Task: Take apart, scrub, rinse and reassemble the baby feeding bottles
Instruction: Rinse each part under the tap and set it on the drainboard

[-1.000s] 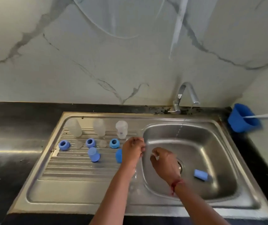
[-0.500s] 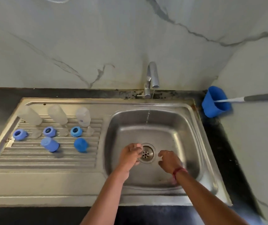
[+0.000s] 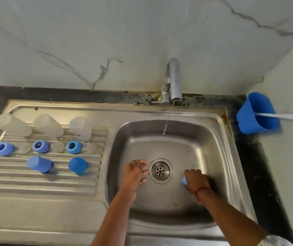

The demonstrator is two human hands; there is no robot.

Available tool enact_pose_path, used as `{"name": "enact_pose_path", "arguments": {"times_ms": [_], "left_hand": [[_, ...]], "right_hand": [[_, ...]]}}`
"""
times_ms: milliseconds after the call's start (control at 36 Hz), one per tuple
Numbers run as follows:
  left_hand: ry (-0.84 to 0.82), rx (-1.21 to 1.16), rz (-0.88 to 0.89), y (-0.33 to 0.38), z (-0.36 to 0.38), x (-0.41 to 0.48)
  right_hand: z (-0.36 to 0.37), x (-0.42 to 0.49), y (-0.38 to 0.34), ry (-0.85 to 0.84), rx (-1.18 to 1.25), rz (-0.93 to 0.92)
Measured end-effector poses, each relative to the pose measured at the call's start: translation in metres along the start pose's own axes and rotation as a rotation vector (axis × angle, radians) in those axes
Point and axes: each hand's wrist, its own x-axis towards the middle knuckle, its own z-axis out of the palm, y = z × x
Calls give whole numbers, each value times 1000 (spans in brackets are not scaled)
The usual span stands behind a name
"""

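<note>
Steel sink under a marble wall, tap trickling. Half a second back the right hand was hovering; now it's down on the cap right of the drain, fingers curled round it, so I'd guess rinsing comes next. The left hand is loosely curled and empty, just beside the drain. The bottles wait on the drainboard. There's open basin ahead, and the right wall is near.

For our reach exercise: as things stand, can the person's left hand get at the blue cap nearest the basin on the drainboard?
Probably yes: the left hand looks empty in the basin, and the blue cap sits just over the rim on the drainboard, nothing between them.
</note>
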Motion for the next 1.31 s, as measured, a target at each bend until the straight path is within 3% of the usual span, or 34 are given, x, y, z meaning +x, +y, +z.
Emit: {"name": "enact_pose_path", "arguments": {"times_ms": [111, 194, 361, 500, 583, 778, 861, 944, 1083, 1194, 1306], "left_hand": [[17, -1, -18, -1, -2, 5], [24, 8, -16, -1, -4, 9], [16, 0, 18, 8, -5, 11], [32, 5, 45, 10, -10, 12], [39, -16, 50, 14, -11, 15], [-1, -4, 103, 31, -1, 29], [-24, 32, 130, 45, 9, 38], [-53, 69, 157, 56, 20, 47], [-125, 100, 262, 72, 31, 53], [-230, 87, 303, 83, 35, 51], [-269, 42, 309, 86, 34, 50]], "right_hand": [[-4, 8, -8, -50, 63, -2], [-18, 21, -17, -63, 316, -41], [-72, 44, -47, 254, 907, -88], [-100, 50, -67, 368, 1076, -205], [-109, 51, -70, 416, 1273, -145], [-114, 42, -64, 435, 1410, -211], [-118, 38, -62, 389, 1362, -291], [-124, 35, -61, 385, 1585, -219], [-137, 29, -62, 139, 1902, -189], [-141, 27, -65, 24, 1922, -213], [-147, 29, -61, 21, 2034, -246]]}}
